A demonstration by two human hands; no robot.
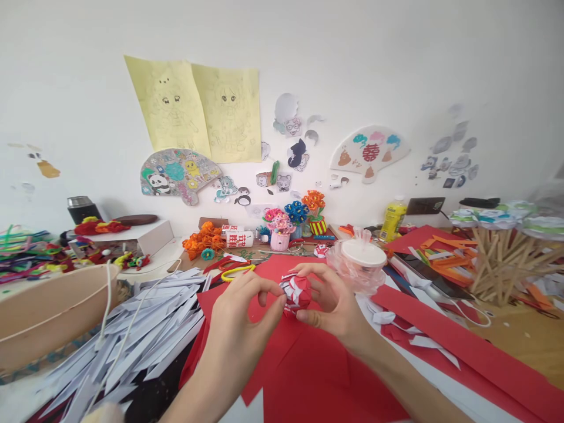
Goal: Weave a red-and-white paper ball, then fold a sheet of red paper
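Observation:
A small red and white folded-paper ball (296, 292) is held between my two hands, above red paper sheets (304, 370) on the table. My left hand (247, 311) pinches its left side with thumb and forefinger. The fingers of my right hand (332, 302) curl round its right side, the thumb below. Just behind the hands lies another small red and white folded piece (321, 251). Yellow-handled scissors (238, 271) rest behind my left hand.
Many white paper strips (171, 323) spread at the left, beside a tan basin (53, 305) and a white cable. A lidded plastic cup (363, 258) stands close behind my right hand. Paper flowers on wooden sticks (502, 264) stand at the right. Flower pots (279, 239) line the wall.

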